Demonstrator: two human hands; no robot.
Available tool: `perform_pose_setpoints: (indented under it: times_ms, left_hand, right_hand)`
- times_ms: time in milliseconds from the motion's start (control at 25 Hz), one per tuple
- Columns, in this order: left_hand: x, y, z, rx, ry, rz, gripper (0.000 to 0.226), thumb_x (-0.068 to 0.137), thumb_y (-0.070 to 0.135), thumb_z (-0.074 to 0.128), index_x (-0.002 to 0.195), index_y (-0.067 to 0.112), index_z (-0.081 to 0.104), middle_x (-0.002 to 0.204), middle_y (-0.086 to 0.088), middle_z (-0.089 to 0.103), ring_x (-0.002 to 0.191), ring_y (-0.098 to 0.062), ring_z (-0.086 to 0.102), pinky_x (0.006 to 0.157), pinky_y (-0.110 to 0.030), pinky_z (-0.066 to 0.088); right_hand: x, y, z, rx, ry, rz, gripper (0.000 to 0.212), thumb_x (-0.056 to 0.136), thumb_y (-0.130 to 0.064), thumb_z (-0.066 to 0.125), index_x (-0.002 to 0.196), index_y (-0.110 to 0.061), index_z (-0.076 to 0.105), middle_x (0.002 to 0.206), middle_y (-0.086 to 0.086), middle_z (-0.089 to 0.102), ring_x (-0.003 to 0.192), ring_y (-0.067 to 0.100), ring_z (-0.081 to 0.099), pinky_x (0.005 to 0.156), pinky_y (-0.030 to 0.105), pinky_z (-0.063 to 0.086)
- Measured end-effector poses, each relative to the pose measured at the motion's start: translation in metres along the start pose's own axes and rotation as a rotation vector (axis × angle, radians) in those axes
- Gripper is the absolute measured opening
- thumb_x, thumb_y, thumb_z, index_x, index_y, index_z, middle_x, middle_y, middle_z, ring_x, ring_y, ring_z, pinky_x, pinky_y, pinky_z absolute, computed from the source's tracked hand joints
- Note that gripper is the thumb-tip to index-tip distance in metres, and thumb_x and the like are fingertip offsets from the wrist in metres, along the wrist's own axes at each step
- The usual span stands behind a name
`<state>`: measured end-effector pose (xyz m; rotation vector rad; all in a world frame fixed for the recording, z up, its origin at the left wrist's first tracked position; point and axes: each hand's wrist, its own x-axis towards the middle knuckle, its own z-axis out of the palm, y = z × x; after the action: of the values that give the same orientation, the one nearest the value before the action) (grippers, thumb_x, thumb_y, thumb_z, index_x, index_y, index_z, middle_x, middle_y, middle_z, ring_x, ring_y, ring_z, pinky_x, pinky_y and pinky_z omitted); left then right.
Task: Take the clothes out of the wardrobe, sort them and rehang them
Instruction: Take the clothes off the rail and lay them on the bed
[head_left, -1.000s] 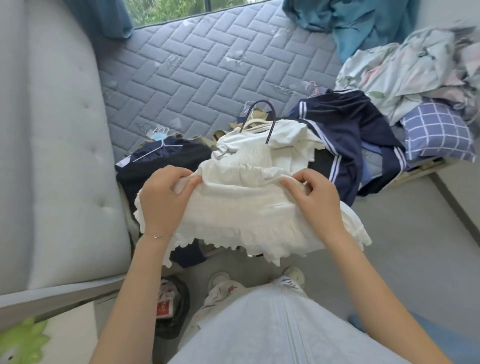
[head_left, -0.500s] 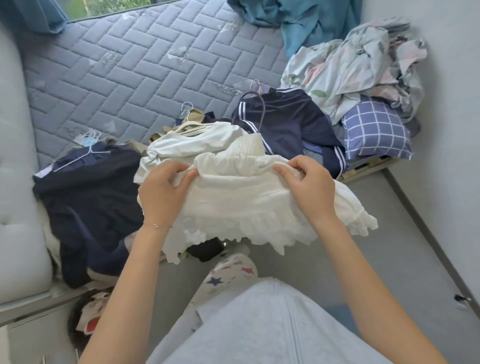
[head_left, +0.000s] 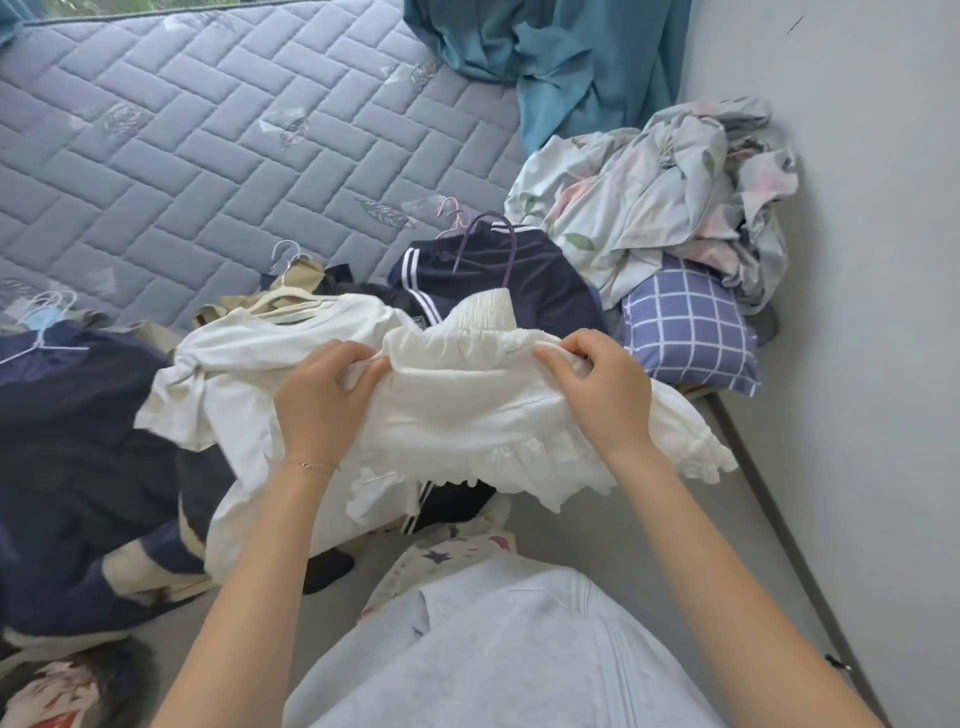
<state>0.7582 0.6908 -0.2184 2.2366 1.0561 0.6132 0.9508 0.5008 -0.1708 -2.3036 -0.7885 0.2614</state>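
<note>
I hold a white ruffled garment (head_left: 483, 415) with a smocked band, stretched between both hands over the bed edge. My left hand (head_left: 324, 402) pinches its left side and my right hand (head_left: 605, 387) grips its right side. A dark purple hanger hook (head_left: 506, 249) rises from its top. Beside it on the left lies a white shirt (head_left: 234, 384) on a cream hanger. A navy striped garment (head_left: 498, 280) lies behind, and a dark navy garment (head_left: 78, 441) on a white hanger lies at the left.
The clothes lie on a quilted blue-grey mattress (head_left: 208, 135). A crumpled floral sheet (head_left: 660, 197) and a blue checked pillow (head_left: 688, 327) are heaped at the right by the white wall (head_left: 857, 312). A teal curtain (head_left: 571, 57) hangs at the back.
My view has swung to the right, bringing the wall and pillow closer to centre. Both hands keep their hold on the white ruffled garment, now spread slightly wider.
</note>
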Motion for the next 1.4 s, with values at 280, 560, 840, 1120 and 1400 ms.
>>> perform_pose_setpoints:
  times_ms: [280, 560, 840, 1120, 1400]
  left_hand:
    - [0.062, 0.059, 0.071, -0.03, -0.055, -0.037, 0.016, 0.087, 0.033, 0.069, 0.083, 0.018, 0.069, 0.081, 0.006, 0.066, 0.077, -0.012, 0.057, 0.064, -0.028, 0.041]
    - [0.096, 0.093, 0.131, -0.023, 0.009, -0.147, 0.018, 0.087, 0.036, 0.069, 0.082, 0.019, 0.07, 0.081, 0.007, 0.067, 0.078, -0.013, 0.058, 0.067, -0.032, 0.044]
    - [0.169, 0.051, 0.234, -0.055, -0.007, -0.366, 0.014, 0.088, 0.026, 0.069, 0.088, 0.012, 0.071, 0.088, 0.0, 0.068, 0.086, -0.017, 0.058, 0.075, -0.03, 0.042]
    - [0.246, -0.084, 0.36, 0.052, -0.016, -0.446, 0.02, 0.087, 0.027, 0.062, 0.088, 0.009, 0.07, 0.09, -0.013, 0.067, 0.089, -0.035, 0.059, 0.082, -0.044, 0.045]
    - [0.29, -0.193, 0.445, 0.116, 0.029, -0.453, 0.015, 0.089, 0.024, 0.063, 0.091, 0.009, 0.062, 0.096, -0.01, 0.063, 0.093, -0.033, 0.052, 0.084, -0.042, 0.036]
  right_hand:
    - [0.092, 0.047, -0.046, -0.044, -0.034, 0.064, 0.03, 0.087, -0.048, 0.065, 0.072, -0.023, 0.057, 0.069, -0.01, 0.055, 0.068, 0.004, 0.051, 0.06, 0.018, 0.036]
    - [0.176, 0.09, -0.064, -0.063, -0.14, 0.01, 0.032, 0.087, -0.051, 0.064, 0.077, -0.02, 0.061, 0.073, -0.006, 0.06, 0.07, 0.012, 0.054, 0.064, 0.033, 0.042]
    - [0.3, 0.157, 0.018, -0.067, -0.35, -0.03, 0.031, 0.091, -0.047, 0.06, 0.076, -0.02, 0.057, 0.073, -0.009, 0.057, 0.071, 0.013, 0.053, 0.057, 0.031, 0.035]
    - [0.395, 0.241, 0.185, -0.009, -0.437, -0.051, 0.014, 0.091, -0.024, 0.061, 0.086, -0.012, 0.065, 0.085, -0.003, 0.06, 0.085, 0.02, 0.056, 0.069, 0.027, 0.033]
    - [0.445, 0.299, 0.322, 0.043, -0.335, -0.024, 0.015, 0.087, -0.022, 0.064, 0.088, -0.009, 0.071, 0.089, 0.006, 0.069, 0.087, 0.025, 0.06, 0.079, 0.037, 0.046]
